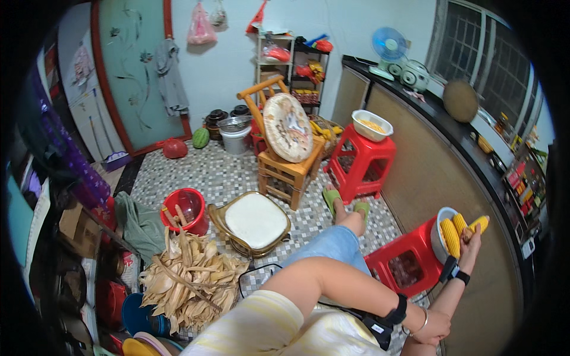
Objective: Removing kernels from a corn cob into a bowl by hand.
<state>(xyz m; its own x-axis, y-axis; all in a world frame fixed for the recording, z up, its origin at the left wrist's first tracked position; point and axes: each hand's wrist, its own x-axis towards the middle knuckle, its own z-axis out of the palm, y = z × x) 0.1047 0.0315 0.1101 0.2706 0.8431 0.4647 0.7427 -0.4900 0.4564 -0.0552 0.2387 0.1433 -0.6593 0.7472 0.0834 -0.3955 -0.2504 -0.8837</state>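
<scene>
My right hand (470, 247), at the far right, is closed around a yellow ear of corn (479, 224). It is at the rim of a grey-white basin (438, 236), where more yellow ears (450, 236) lie. The basin stands on a red plastic stool (407, 256). My left arm reaches across my body, and my left hand (431, 328) grips my right forearm; some of its fingers are hidden. A white bowl (388, 129) with yellow kernels (372, 126) rests on another red stool (363, 158) beyond my feet.
A wooden chair (289, 171) holds a round cushion (288, 127). A low white-padded seat (256, 220), a red bucket (200, 222) with cobs and a heap of dry corn husks (191, 280) are on the tiled floor to the left. A dark-topped counter (434, 111) runs along the right.
</scene>
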